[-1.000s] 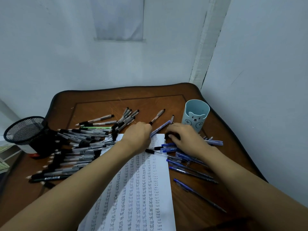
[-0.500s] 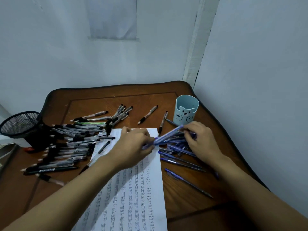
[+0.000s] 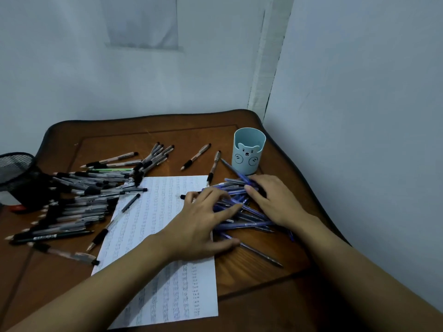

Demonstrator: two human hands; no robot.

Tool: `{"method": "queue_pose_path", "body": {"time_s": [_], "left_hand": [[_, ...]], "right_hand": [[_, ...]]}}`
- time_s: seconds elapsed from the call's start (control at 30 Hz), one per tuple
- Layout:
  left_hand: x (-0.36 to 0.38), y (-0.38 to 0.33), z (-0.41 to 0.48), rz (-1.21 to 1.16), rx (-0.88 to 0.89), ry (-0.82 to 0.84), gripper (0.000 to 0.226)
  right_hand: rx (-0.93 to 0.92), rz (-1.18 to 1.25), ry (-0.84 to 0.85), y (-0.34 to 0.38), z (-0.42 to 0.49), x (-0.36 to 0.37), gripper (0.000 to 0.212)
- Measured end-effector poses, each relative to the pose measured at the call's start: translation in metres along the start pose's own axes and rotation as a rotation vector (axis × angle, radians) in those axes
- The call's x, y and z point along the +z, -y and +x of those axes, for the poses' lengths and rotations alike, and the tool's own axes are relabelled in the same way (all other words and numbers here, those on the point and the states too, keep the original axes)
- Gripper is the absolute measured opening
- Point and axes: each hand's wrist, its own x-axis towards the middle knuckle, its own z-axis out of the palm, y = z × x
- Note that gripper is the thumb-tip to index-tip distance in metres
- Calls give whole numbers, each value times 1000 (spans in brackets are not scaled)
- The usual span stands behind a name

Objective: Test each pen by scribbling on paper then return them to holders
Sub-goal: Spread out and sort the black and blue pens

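Note:
A heap of blue pens (image 3: 243, 225) lies on the wooden table (image 3: 107, 144), just right of a sheet of paper (image 3: 153, 212) covered in rows of scribbles. My left hand (image 3: 199, 224) rests across the paper's right edge, its fingers spread and touching the blue heap from the left. My right hand (image 3: 275, 202) covers the heap's far right side, fingers curled down around several of the pens. A light blue bear-face holder (image 3: 249, 149) stands just behind my right hand. At the far left stands a black mesh holder (image 3: 14, 173).
A large pile of black pens (image 3: 79, 200) lies left of the paper, and one of them lies on the sheet. A few loose pens (image 3: 195, 156) lie behind the paper. Walls close in at the back and right.
The left hand has let go of the blue pen it held up and dropped onto the blue heap. Both hands have drawn the blue pens into a tighter bunch.

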Motion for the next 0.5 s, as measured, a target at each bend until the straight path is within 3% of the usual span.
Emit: {"method": "queue_pose_path", "body": {"time_s": [0.13, 0.37, 0.5], "left_hand": [[7, -11, 2, 73, 23, 62, 81], [18, -7, 19, 73, -21, -90, 56], [20, -7, 26, 24, -73, -147, 54]], "right_hand": [[69, -145, -70, 5, 13, 8, 61], [23, -91, -181, 10, 25, 5, 19], [35, 25, -215, -3, 19, 0, 20]]}}
